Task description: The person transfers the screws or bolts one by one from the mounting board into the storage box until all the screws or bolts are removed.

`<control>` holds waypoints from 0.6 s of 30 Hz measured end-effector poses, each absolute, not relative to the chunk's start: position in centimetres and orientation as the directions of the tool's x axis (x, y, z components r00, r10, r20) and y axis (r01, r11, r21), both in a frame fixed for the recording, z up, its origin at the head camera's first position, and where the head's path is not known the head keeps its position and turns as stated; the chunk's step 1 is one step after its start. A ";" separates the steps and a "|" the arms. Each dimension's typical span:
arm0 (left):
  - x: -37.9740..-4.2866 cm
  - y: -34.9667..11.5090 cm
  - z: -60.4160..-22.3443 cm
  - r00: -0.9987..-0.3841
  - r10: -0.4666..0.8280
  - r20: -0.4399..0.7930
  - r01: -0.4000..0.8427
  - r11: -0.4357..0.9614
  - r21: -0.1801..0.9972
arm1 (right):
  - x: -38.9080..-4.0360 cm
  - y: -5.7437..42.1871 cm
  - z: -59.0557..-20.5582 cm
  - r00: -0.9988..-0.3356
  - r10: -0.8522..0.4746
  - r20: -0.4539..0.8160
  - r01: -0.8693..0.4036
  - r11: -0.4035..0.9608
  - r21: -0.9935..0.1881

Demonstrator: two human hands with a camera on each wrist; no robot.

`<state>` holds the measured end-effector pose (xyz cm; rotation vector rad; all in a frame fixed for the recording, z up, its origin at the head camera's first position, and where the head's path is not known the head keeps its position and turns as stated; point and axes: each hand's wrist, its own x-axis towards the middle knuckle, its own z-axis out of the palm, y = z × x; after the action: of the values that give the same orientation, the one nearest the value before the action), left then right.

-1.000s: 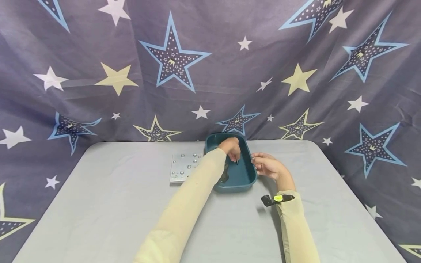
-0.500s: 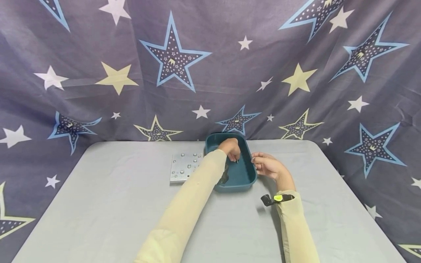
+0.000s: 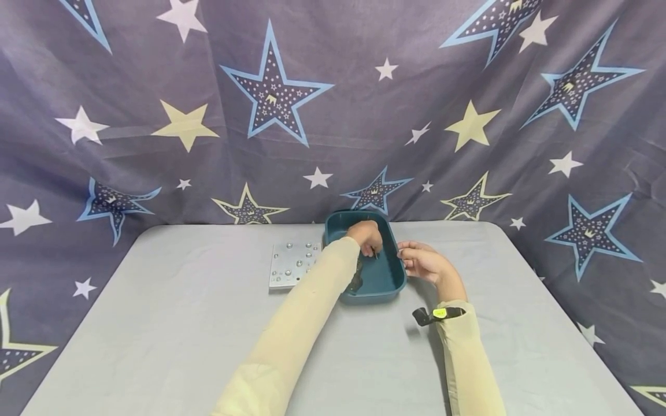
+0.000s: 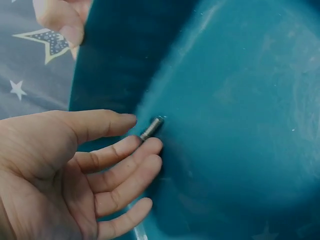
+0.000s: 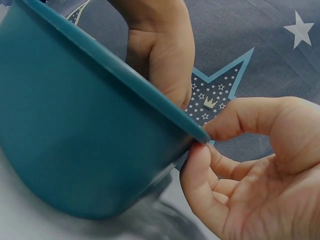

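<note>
A deep teal plastic bin [image 3: 382, 283] stands at the back middle of the table. Reaching down inside it is my left hand [image 3: 366, 237], its thumb and forefinger at one end of a small threaded metal screw [image 4: 152, 128]. The screw's other end points away from the fingertips, close over the bin's floor. My right hand [image 3: 422, 263] is at the bin's right side, pinching the rim between thumb and forefinger, as the right wrist view shows. A dark object [image 3: 356, 277] lies in the bin, partly covered by the left sleeve.
Left of the bin lies a silver metal plate [image 3: 281, 263] with several bolts set in it, its right part hidden by the left forearm. The grey table [image 3: 182, 323] ends at a starry curtain [image 3: 333, 115] behind. A black strap with a camera [image 3: 439, 315] sits on the right wrist.
My left hand has shifted very slightly to the right inside the bin, the screw still at its fingertips. The right hand and the bin stay where they were.
</note>
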<state>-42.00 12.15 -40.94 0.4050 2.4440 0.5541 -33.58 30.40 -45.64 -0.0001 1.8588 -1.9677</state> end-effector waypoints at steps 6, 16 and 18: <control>-41.5 11.9 -40.2 -0.752 0.432 -0.498 0.179 0.861 0.476 | -33.6 30.2 -45.8 -0.904 -0.307 -0.298 0.309 0.011 -0.951; -39.9 10.1 -35.7 -0.737 0.527 -0.423 0.338 0.830 0.444 | -33.6 30.2 -45.9 -0.901 -0.323 -0.289 0.303 0.007 -0.953; -39.6 9.3 -34.7 -0.741 0.558 -0.374 0.395 0.812 0.429 | -33.6 30.3 -45.8 -0.904 -0.323 -0.282 0.296 0.007 -0.955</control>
<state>-39.57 9.30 -34.72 0.7058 2.5019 0.4450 -33.59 30.32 -45.81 -0.0275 1.8669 -1.9492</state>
